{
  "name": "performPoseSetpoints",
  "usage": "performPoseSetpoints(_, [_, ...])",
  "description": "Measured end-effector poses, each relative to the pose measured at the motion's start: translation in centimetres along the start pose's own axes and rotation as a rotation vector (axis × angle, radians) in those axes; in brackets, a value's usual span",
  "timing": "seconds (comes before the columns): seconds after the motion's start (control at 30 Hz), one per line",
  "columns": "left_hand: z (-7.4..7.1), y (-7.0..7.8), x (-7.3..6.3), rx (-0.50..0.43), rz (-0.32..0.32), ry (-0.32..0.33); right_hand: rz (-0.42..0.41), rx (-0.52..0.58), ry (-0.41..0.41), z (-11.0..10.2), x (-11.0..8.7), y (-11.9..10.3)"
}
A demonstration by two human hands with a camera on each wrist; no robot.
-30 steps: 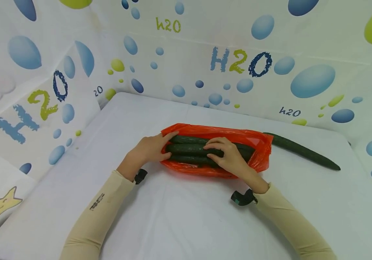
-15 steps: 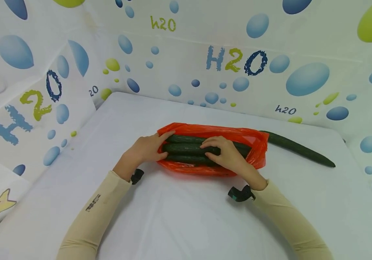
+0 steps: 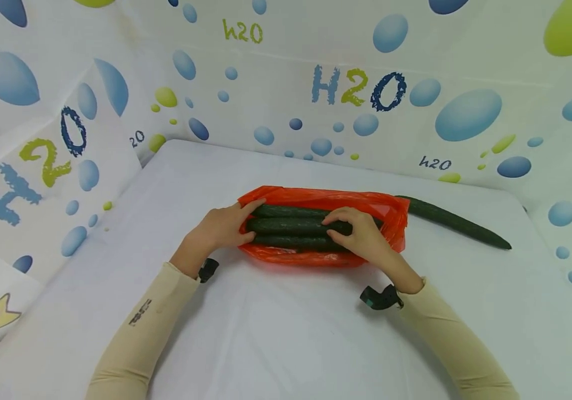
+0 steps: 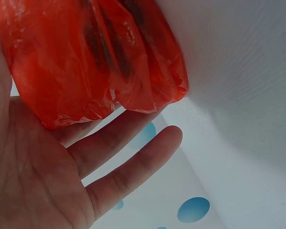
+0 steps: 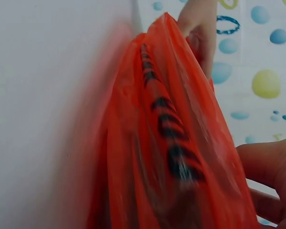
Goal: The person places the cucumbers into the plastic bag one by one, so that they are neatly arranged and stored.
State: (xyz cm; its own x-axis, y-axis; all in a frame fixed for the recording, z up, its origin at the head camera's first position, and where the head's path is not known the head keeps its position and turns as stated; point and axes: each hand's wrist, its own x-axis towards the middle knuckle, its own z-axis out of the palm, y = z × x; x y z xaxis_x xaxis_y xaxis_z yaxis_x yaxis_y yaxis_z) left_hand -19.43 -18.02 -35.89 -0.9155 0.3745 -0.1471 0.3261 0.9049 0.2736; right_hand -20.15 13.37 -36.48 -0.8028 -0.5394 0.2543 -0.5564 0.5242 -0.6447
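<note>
In the head view an orange-red plastic bag [image 3: 311,195] lies on the table, its opening facing up, with three dark green cucumbers [image 3: 286,225] showing side by side in it. My left hand [image 3: 220,226] holds the bag's left end, thumb and index finger spread over its edge near the cucumber tips. The left wrist view has the bag [image 4: 62,62] against the palm, with the outer fingers [image 4: 128,176] loosely extended. Bent over the middle cucumber, my right hand [image 3: 358,236] grips it between thumb and fingertips. The cucumbers' right parts are partly hidden by that hand.
Another cucumber [image 3: 458,223] lies on the white-covered table [image 3: 286,333] to the right, its left end behind the bag. White sheets with blue and green drops form a back wall [image 3: 266,89] and a left wall.
My right hand has slid a little to the right along the cucumbers. The left hand stays at the bag's left end. The whole head view has shifted slightly.
</note>
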Motion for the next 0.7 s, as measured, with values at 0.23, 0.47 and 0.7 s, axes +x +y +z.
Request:
performPoseSetpoints(0.23, [0.0,0.0,0.0,0.001,0.004,-0.004,-0.023,0.009,0.008,-1.5,-1.0,0.4])
performPoseSetpoints(0.47, [-0.3,0.2,-0.1,-0.003,0.008,0.013,-0.13,0.012,0.183,-2.9,-2.0,1.9])
performPoseSetpoints(0.7, [-0.3,0.3,0.0,0.008,0.017,0.008,-0.195,0.068,0.425,-4.3,-3.3,2.2])
